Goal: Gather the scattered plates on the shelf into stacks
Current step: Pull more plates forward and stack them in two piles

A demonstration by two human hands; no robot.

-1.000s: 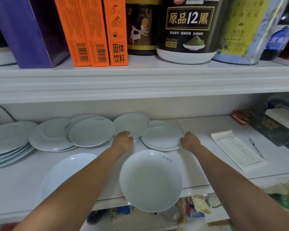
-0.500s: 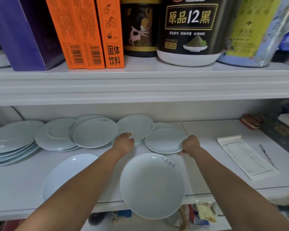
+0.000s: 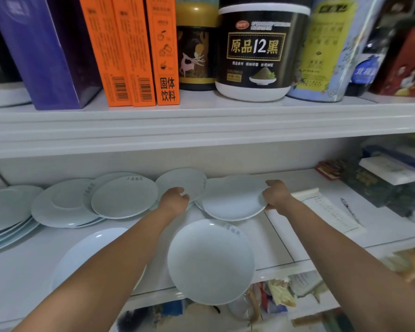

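On the lower shelf [image 3: 22,271], pale plates lie scattered. At the far left sits a stack of plates [image 3: 5,212], and beside it a large plate [image 3: 58,204] with a smaller lettered plate [image 3: 124,197] overlapping its right edge. Nearer the front, a front-left plate [image 3: 82,255] lies partly hidden under the left forearm. The left hand [image 3: 174,200] is closed on the near rim of the back-centre plate [image 3: 182,180]. A front-centre plate [image 3: 210,261] overhangs the shelf's front edge between the arms. The right hand [image 3: 274,194] grips the right rim of the right-hand plate [image 3: 233,197], which lies over another plate. Further right lie a notepad [image 3: 331,212] and a pen [image 3: 349,208].
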